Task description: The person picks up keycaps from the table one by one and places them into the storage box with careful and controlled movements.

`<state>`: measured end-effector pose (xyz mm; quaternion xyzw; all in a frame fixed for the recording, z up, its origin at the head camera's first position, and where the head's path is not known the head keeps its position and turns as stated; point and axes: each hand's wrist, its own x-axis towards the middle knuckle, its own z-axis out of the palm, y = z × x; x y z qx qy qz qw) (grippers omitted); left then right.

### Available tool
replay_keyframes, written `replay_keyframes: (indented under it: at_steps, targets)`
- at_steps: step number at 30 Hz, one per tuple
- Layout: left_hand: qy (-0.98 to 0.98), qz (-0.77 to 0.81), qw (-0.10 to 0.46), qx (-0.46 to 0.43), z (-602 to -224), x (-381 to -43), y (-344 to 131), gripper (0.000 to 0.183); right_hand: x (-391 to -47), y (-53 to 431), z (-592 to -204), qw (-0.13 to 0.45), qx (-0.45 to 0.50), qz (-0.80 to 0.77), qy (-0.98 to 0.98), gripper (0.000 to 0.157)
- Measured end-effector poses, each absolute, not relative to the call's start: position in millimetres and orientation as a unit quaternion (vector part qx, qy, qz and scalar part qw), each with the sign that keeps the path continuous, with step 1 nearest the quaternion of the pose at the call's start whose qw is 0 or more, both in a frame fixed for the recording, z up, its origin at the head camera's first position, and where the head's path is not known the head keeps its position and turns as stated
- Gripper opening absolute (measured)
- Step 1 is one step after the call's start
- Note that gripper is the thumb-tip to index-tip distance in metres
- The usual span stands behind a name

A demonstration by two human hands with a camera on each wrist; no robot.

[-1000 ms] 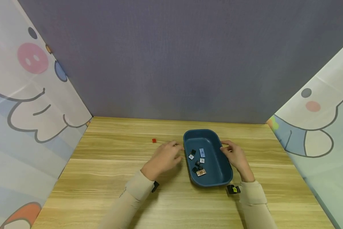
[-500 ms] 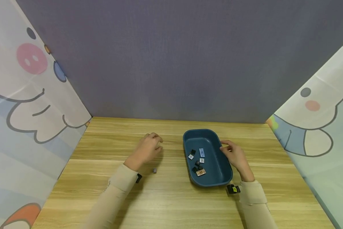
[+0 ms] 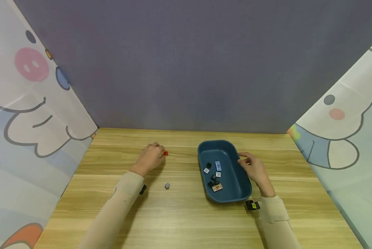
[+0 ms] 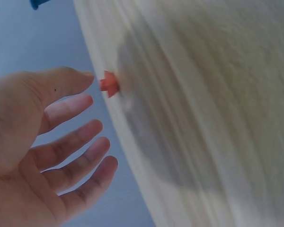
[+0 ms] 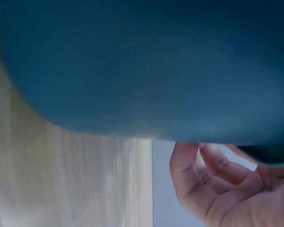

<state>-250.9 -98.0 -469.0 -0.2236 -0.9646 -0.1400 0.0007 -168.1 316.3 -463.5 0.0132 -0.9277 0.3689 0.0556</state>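
My left hand [image 3: 149, 157] is low over the table with its fingertips right at a small red piece [image 3: 165, 153]. In the left wrist view its fingers are spread and gently bent, and the thumb tip stops just short of the red piece [image 4: 109, 84], which has a short stud. A small grey piece [image 3: 167, 186] lies nearer the front. At the right, my right hand [image 3: 253, 168] holds the side rim of a dark blue plastic bin [image 3: 235, 186], thumb over the edge. The right wrist view shows its curled fingers against the bin wall [image 5: 132, 94].
Inside the bin lie several small pieces: a light blue printed tile [image 3: 218, 166], a tan printed tile [image 3: 217, 187], white square tiles and black bits. A grey panel [image 3: 186, 69] rises behind the wooden table [image 3: 186, 221], with cartoon-printed sheets [image 3: 30, 103] at both sides.
My left hand has moved left, away from the bin's side, and down to the red piece. The grey piece has come into view on the table. My right hand stays on the bin.
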Motion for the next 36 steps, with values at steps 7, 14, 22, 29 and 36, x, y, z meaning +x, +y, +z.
replay_keyframes:
  at_steps: [7,14,22,29,36]
  targets:
    - [-0.967,-0.142,-0.011,-0.210,-477,-260,-98,0.024,-167,315,-462,0.055,0.013,0.372,-0.927,0.036]
    - [-0.967,-0.144,-0.025,-0.209,-480,-263,-98,0.023,-169,316,-464,0.060,0.017,0.369,-0.927,0.036]
    - [-0.966,-0.149,-0.027,-0.211,-483,-265,-96,0.017,-169,316,-464,0.060,0.012,0.366,-0.929,0.035]
    - [-0.966,-0.142,-0.004,-0.216,-478,-259,-93,0.016,-169,316,-463,0.056,0.009,0.374,-0.926,0.035]
    - [-0.963,-0.132,0.026,-0.235,-468,-242,-76,0.019,-167,315,-463,0.055,0.010,0.368,-0.928,0.035]
